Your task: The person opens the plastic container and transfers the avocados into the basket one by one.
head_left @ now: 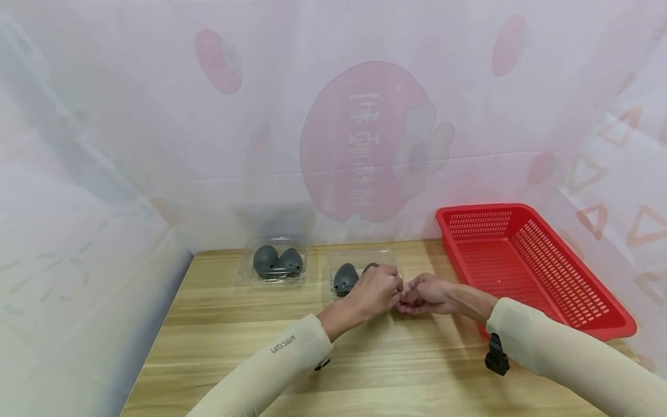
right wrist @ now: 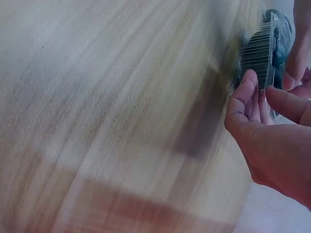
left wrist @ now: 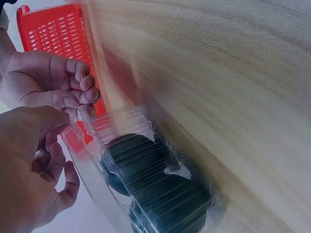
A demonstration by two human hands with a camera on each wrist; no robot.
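A clear plastic clamshell box (head_left: 361, 253) holds two dark grey, egg-shaped pieces (head_left: 346, 278) with small holes. My left hand (head_left: 375, 292) is at its near right corner, thumb and fingers pinching the plastic edge; the other fingers are loosely bent in the left wrist view. Opposite it, my right hand (head_left: 428, 294) pinches the same corner, fingertips against the ribbed side (right wrist: 257, 51) in the right wrist view. The hands nearly touch, and they hide part of the corner and one dark piece in the head view.
A second clear clamshell box (head_left: 244, 271) with two similar dark pieces (head_left: 266, 259) sits to the left. On the right, a red perforated plastic basket (head_left: 617, 330) stands beside my right forearm. A printed cloth (head_left: 250, 145) hangs behind the wooden table (head_left: 385, 365).
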